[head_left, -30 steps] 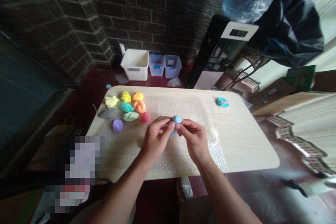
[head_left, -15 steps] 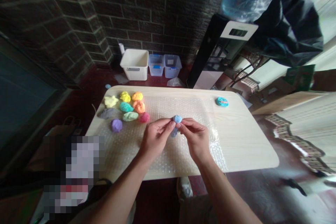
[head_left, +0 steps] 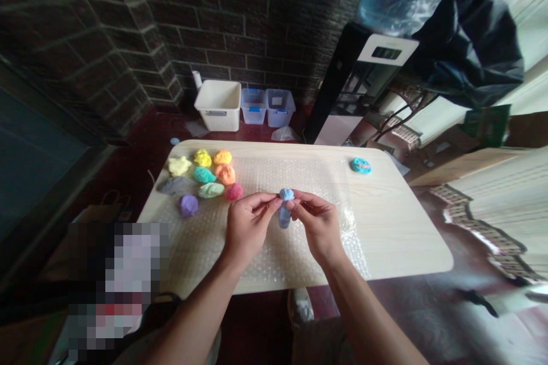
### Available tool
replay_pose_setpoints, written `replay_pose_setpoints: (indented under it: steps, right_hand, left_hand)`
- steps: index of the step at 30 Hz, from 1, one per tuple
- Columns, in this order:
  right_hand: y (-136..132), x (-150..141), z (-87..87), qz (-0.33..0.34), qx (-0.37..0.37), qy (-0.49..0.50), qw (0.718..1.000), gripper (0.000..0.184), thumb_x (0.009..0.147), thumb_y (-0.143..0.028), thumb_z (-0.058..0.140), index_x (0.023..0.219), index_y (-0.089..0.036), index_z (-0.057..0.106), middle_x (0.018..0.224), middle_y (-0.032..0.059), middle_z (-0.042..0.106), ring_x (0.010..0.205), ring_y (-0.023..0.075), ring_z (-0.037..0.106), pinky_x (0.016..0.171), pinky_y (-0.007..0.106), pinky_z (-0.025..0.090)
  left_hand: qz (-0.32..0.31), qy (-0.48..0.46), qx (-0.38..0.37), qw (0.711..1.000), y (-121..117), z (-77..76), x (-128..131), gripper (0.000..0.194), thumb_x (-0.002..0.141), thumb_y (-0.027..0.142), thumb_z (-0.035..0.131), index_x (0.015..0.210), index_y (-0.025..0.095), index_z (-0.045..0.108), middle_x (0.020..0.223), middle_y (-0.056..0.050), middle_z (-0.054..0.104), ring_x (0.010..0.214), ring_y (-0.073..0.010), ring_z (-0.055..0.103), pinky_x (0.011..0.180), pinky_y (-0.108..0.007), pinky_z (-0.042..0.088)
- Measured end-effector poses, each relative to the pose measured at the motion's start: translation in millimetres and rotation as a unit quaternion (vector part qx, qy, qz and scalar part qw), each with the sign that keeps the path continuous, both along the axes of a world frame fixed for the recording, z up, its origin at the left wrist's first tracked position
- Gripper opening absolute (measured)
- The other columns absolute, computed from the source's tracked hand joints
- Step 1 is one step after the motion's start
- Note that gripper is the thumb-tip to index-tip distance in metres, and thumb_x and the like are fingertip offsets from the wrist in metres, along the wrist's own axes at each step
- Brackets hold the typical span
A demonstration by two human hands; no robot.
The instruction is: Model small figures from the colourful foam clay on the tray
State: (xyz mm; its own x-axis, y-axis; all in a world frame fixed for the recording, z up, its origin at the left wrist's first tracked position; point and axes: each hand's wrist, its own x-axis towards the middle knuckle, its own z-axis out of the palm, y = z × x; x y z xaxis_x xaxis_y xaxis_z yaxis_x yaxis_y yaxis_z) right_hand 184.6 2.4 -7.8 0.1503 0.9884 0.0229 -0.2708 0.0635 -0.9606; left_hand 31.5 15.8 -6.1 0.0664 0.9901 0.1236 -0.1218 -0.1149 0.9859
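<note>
Between the fingertips of both hands, above the middle of the table, is a small lump of light blue modelling clay (head_left: 286,194). My left hand (head_left: 250,219) pinches it from the left with thumb and fingers. From the other side my right hand (head_left: 317,219) pinches it the same way. Just below the fingertips shows a duller blue-grey piece (head_left: 283,217); whether it joins the lump or lies on the table, I cannot tell. Left of my hands lie several clay lumps, among them a red one (head_left: 234,191), a purple one (head_left: 189,205) and a pale green one (head_left: 211,190).
Bubble wrap (head_left: 299,254) covers much of the wooden table (head_left: 398,228). A turquoise clay disc with an orange strip (head_left: 361,165) sits at the far right. Beyond the table stand a white bin (head_left: 220,117), clear boxes (head_left: 279,114) and a water dispenser (head_left: 342,91).
The light blue clay looks turned or reshaped, its top rougher than before. More of the blue-grey piece shows beneath the fingers. Both hands keep their pinch.
</note>
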Motion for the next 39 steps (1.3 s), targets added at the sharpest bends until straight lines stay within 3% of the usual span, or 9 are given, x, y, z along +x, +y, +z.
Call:
replay_pose_setpoints:
  steps: [3,7,14,18,21,24,29,36,39]
  right_hand:
    - [-0.6,1.3,0.5,0.033,-0.002,-0.016,0.999,0.022,0.078,-0.038,0.094,0.096,-0.027,0.09,0.07,-0.0006,0.066,0.064,0.0136,0.055,0.063,0.031,0.047]
    - [-1.4,4.5,1.3,0.028,0.017,-0.058,0.998,0.013,0.081,-0.037,0.093,0.09,-0.028,0.091,0.072,0.0011,0.068,0.067,0.0147,0.056,0.064,0.031,0.045]
    - [-0.6,5.0,1.3,0.041,0.031,-0.074,0.996,0.012,0.084,-0.041,0.09,0.092,-0.032,0.09,0.091,0.0042,0.074,0.081,0.0192,0.063,0.072,0.035,0.051]
    - [-0.7,6.1,-0.7,0.017,0.031,-0.054,0.998,0.011,0.08,-0.037,0.094,0.089,-0.033,0.09,0.088,0.0035,0.077,0.079,0.019,0.064,0.073,0.035,0.052]
    - [-1.0,8.1,-0.1,0.036,0.036,-0.062,0.997,0.008,0.084,-0.036,0.091,0.091,-0.032,0.09,0.088,0.0033,0.076,0.079,0.0181,0.063,0.072,0.034,0.051]
    - [-1.3,8.7,1.7,0.056,0.054,-0.076,0.994,0.008,0.091,-0.036,0.085,0.095,-0.032,0.09,0.087,0.0034,0.075,0.078,0.0171,0.062,0.07,0.033,0.05]
    - [-2.0,6.4,0.8,0.022,0.066,-0.057,0.996,0.005,0.086,-0.033,0.09,0.09,-0.032,0.09,0.085,0.0028,0.076,0.076,0.0168,0.064,0.071,0.033,0.052]
    - [-1.3,4.2,-3.0,0.005,0.058,-0.046,0.997,0.004,0.084,-0.03,0.091,0.087,-0.031,0.089,0.086,0.0025,0.076,0.078,0.017,0.066,0.072,0.033,0.053]
    - [-0.4,2.9,-3.2,-0.004,0.054,-0.029,0.998,0.006,0.08,-0.028,0.094,0.083,-0.029,0.088,0.082,0.002,0.076,0.076,0.0166,0.067,0.071,0.032,0.053]
  left_hand:
    - [-0.025,0.012,0.011,1.0,-0.2,-2.4,-1.3,0.021,0.096,0.036,0.077,0.105,0.019,0.085,0.099,-0.009,0.085,0.088,-0.0238,0.08,0.08,-0.031,0.064]
    - [-0.052,-0.013,0.028,0.998,1.3,-5.1,-2.8,0.018,0.097,0.031,0.077,0.106,0.019,0.086,0.107,-0.01,0.084,0.094,-0.0233,0.08,0.085,-0.032,0.064]
    - [-0.016,-0.005,0.044,0.999,1.4,-5.6,-3.0,0.015,0.096,0.028,0.076,0.104,0.019,0.086,0.109,-0.01,0.082,0.096,-0.0227,0.078,0.087,-0.031,0.063]
    - [-0.06,-0.011,0.049,0.997,0.5,-2.3,-1.7,0.019,0.1,0.029,0.072,0.11,0.019,0.085,0.115,-0.011,0.08,0.104,-0.024,0.077,0.092,-0.033,0.062]
    - [-0.082,-0.035,0.042,0.995,0.6,0.3,-0.5,0.02,0.099,0.028,0.073,0.113,0.02,0.085,0.117,-0.011,0.079,0.104,-0.0238,0.076,0.091,-0.033,0.063]
    - [-0.07,-0.028,0.049,0.996,0.4,2.6,0.1,0.019,0.098,0.028,0.074,0.112,0.021,0.086,0.117,-0.011,0.079,0.103,-0.0234,0.076,0.088,-0.031,0.064]
    - [-0.031,0.011,0.074,0.997,-0.6,6.2,-0.4,0.015,0.097,0.028,0.075,0.101,0.022,0.088,0.11,-0.01,0.081,0.099,-0.0232,0.077,0.086,-0.03,0.064]
    - [-0.012,-0.058,-0.006,0.998,-1.4,1.8,3.0,0.014,0.091,0.032,0.083,0.099,0.021,0.087,0.086,-0.005,0.083,0.081,-0.0219,0.078,0.083,-0.034,0.065]
    - [-0.018,-0.036,0.004,0.999,-2.2,1.8,2.2,0.016,0.091,0.032,0.082,0.099,0.02,0.087,0.089,-0.006,0.084,0.082,-0.0224,0.078,0.082,-0.033,0.064]
